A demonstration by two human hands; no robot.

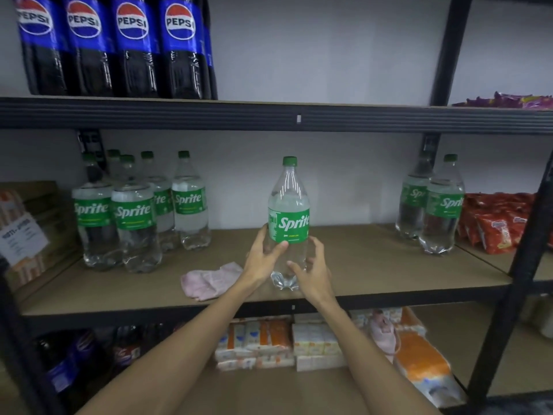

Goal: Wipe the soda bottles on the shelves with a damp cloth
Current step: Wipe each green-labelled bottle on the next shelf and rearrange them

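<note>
Dark metal shelving [359, 119] stands against a white wall [329, 55], and on its middle shelf [374, 265], lower centre of the frame, the Sprite bottle [288, 223] stands upright near the front edge. The left hand [263, 260] grips it below the label; the right hand [312, 275] hangs just beside the base, fingers spread and loose, holding nothing. The cloth [211, 280] lies left of them. Reaching for it leaves one hand on slick plastic: the bottle could tip off the edge
</note>
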